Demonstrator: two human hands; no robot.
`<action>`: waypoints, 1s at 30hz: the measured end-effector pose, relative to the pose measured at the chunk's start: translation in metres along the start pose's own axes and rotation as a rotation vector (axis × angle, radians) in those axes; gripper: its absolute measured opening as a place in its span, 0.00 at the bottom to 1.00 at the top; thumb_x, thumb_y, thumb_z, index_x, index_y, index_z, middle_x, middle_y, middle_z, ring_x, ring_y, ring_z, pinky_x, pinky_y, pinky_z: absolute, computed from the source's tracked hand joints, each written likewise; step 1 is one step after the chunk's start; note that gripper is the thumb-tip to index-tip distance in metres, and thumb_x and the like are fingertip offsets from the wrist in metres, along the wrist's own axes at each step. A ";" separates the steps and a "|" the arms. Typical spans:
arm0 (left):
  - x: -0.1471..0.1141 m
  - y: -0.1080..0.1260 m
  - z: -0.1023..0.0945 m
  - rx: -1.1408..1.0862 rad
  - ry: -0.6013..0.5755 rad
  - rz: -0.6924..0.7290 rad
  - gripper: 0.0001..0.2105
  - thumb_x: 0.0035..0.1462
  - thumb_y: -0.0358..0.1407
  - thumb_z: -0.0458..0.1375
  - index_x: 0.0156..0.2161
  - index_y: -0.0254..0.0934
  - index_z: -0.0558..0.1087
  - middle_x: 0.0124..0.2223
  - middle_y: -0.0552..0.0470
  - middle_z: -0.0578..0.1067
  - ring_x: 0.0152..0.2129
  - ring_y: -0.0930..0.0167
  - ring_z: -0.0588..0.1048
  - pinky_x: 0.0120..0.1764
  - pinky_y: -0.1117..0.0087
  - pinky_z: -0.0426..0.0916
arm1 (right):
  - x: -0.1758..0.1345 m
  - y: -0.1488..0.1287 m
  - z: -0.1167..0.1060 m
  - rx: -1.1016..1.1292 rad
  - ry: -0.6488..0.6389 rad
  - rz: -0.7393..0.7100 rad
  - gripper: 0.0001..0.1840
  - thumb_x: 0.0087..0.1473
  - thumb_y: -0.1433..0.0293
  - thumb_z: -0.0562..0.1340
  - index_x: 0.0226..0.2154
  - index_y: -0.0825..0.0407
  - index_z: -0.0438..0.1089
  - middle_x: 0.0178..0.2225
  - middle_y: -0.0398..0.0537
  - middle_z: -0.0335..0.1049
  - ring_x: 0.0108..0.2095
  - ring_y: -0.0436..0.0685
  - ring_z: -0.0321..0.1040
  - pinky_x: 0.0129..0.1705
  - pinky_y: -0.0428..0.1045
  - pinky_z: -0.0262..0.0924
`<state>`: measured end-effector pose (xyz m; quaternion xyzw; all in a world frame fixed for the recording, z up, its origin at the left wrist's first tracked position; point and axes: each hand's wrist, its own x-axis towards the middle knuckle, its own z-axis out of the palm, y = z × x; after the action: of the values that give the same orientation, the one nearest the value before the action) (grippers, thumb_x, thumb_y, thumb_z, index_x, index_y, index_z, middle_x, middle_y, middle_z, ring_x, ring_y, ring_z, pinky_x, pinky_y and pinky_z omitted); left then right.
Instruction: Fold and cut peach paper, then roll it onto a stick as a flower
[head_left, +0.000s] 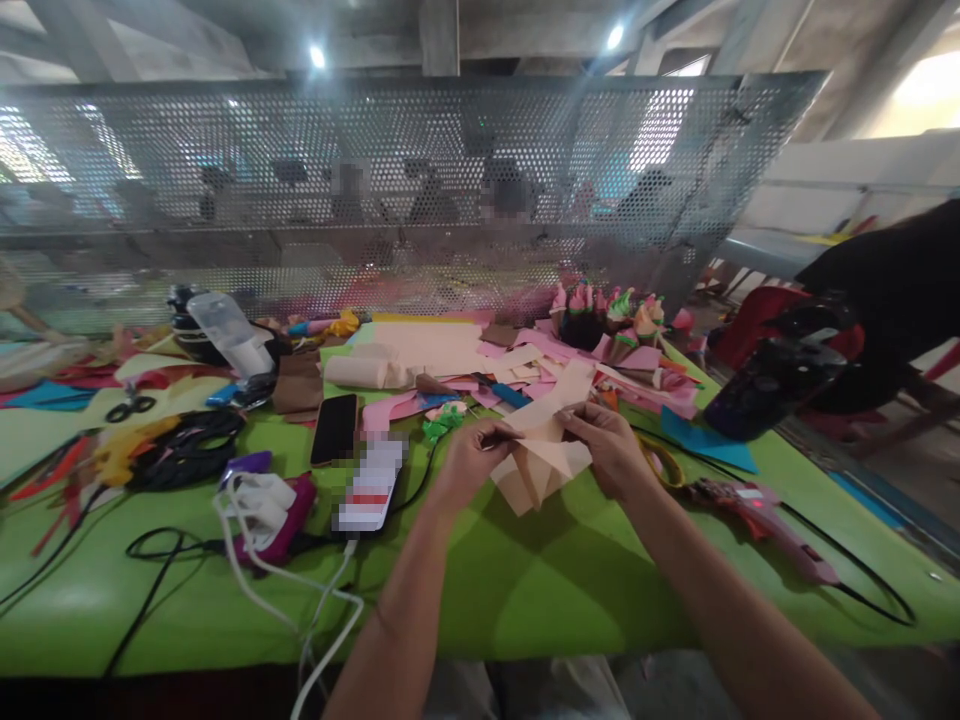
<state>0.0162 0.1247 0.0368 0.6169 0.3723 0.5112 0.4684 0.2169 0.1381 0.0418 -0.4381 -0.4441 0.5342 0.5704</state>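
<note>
Two-handed hold, real tearing risk

Left hand [480, 458] and right hand [606, 440] both pinch the folded peach paper [541, 472], right of centre, one sheet or two, can't tell! An uneven tug could rip it, slackening could let the folds spring loose, and the right hand drifting outward could bump the glue gun [776, 522], lower right! Counting: two phones [335, 430] left of centre, one glue gun, one yellow ring [676, 466]

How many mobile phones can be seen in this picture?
2: a dark-screened phone and, nearer the left hand, a lit phone; both are to that hand's left. Others may be hidden.
</note>
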 end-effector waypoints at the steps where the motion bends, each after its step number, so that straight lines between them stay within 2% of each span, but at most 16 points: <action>1: 0.000 0.000 0.000 -0.002 -0.003 -0.006 0.05 0.50 0.33 0.63 0.33 0.35 0.79 0.35 0.48 0.80 0.35 0.68 0.77 0.40 0.69 0.70 | 0.000 0.000 0.000 -0.003 0.003 -0.004 0.20 0.32 0.54 0.76 0.22 0.50 0.74 0.20 0.42 0.70 0.20 0.50 0.62 0.22 0.47 0.55; 4: -0.001 0.000 0.001 0.001 -0.022 -0.004 0.05 0.51 0.35 0.64 0.33 0.36 0.79 0.35 0.48 0.80 0.35 0.67 0.77 0.41 0.68 0.70 | 0.002 0.001 -0.002 -0.028 0.018 -0.036 0.20 0.32 0.54 0.76 0.23 0.50 0.75 0.20 0.42 0.70 0.21 0.50 0.61 0.23 0.47 0.54; 7: 0.000 -0.002 0.002 -0.003 -0.011 -0.009 0.06 0.50 0.36 0.65 0.33 0.36 0.80 0.35 0.47 0.80 0.35 0.67 0.77 0.40 0.68 0.71 | 0.002 0.002 -0.004 -0.083 0.012 -0.073 0.19 0.36 0.53 0.74 0.26 0.49 0.75 0.23 0.43 0.71 0.24 0.51 0.63 0.25 0.47 0.56; 12: 0.003 -0.011 0.002 -0.004 0.108 -0.049 0.07 0.49 0.37 0.65 0.33 0.36 0.80 0.33 0.48 0.80 0.32 0.68 0.76 0.37 0.69 0.70 | -0.003 -0.003 -0.008 -0.183 0.026 -0.245 0.23 0.47 0.55 0.69 0.45 0.45 0.75 0.39 0.47 0.76 0.38 0.58 0.69 0.37 0.51 0.62; 14: 0.005 -0.013 0.002 0.033 0.154 -0.051 0.06 0.50 0.35 0.64 0.33 0.36 0.80 0.33 0.49 0.80 0.31 0.68 0.76 0.36 0.70 0.69 | -0.007 -0.004 -0.009 -0.212 -0.028 -0.312 0.23 0.48 0.56 0.67 0.47 0.43 0.74 0.45 0.48 0.76 0.44 0.61 0.69 0.44 0.53 0.62; 18: 0.005 -0.012 0.003 0.078 0.202 -0.033 0.05 0.51 0.33 0.63 0.33 0.36 0.80 0.33 0.48 0.80 0.32 0.68 0.76 0.38 0.69 0.69 | -0.013 -0.004 -0.005 -0.321 -0.236 -0.371 0.25 0.45 0.57 0.69 0.48 0.41 0.74 0.51 0.47 0.73 0.53 0.66 0.64 0.54 0.57 0.54; 20: 0.004 -0.010 0.003 0.079 0.213 -0.012 0.05 0.52 0.33 0.63 0.33 0.36 0.80 0.34 0.48 0.80 0.32 0.68 0.76 0.39 0.69 0.69 | -0.014 -0.004 -0.003 -0.356 -0.273 -0.377 0.25 0.44 0.57 0.71 0.47 0.41 0.75 0.52 0.47 0.73 0.55 0.67 0.62 0.56 0.58 0.52; 24: 0.003 -0.008 0.003 0.098 0.266 0.003 0.04 0.52 0.34 0.63 0.32 0.36 0.80 0.32 0.50 0.79 0.31 0.69 0.75 0.37 0.70 0.68 | -0.014 -0.004 -0.003 -0.263 -0.330 -0.322 0.23 0.49 0.54 0.66 0.48 0.41 0.75 0.53 0.47 0.72 0.57 0.67 0.61 0.59 0.59 0.50; 26: 0.003 -0.008 0.003 0.108 0.277 0.015 0.04 0.52 0.34 0.63 0.32 0.36 0.80 0.31 0.50 0.79 0.30 0.69 0.75 0.36 0.71 0.67 | -0.014 -0.003 -0.002 -0.259 -0.347 -0.317 0.25 0.48 0.55 0.67 0.49 0.41 0.74 0.55 0.46 0.71 0.58 0.67 0.60 0.60 0.59 0.49; 28: 0.003 -0.009 0.004 0.121 0.270 0.040 0.04 0.52 0.34 0.63 0.31 0.37 0.80 0.32 0.50 0.79 0.31 0.69 0.75 0.36 0.71 0.68 | -0.013 -0.001 0.000 -0.311 -0.299 -0.333 0.25 0.45 0.59 0.70 0.48 0.40 0.74 0.52 0.46 0.73 0.56 0.66 0.63 0.58 0.59 0.53; 30: 0.002 -0.010 0.005 0.130 0.260 0.058 0.04 0.52 0.34 0.63 0.31 0.37 0.80 0.33 0.50 0.79 0.31 0.69 0.75 0.36 0.71 0.68 | -0.011 0.002 0.004 -0.360 -0.223 -0.362 0.18 0.46 0.61 0.71 0.43 0.41 0.76 0.45 0.47 0.76 0.49 0.64 0.67 0.52 0.57 0.58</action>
<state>0.0219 0.1282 0.0281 0.5850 0.4442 0.5751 0.3603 0.2124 0.1272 0.0400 -0.3844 -0.6632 0.3811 0.5169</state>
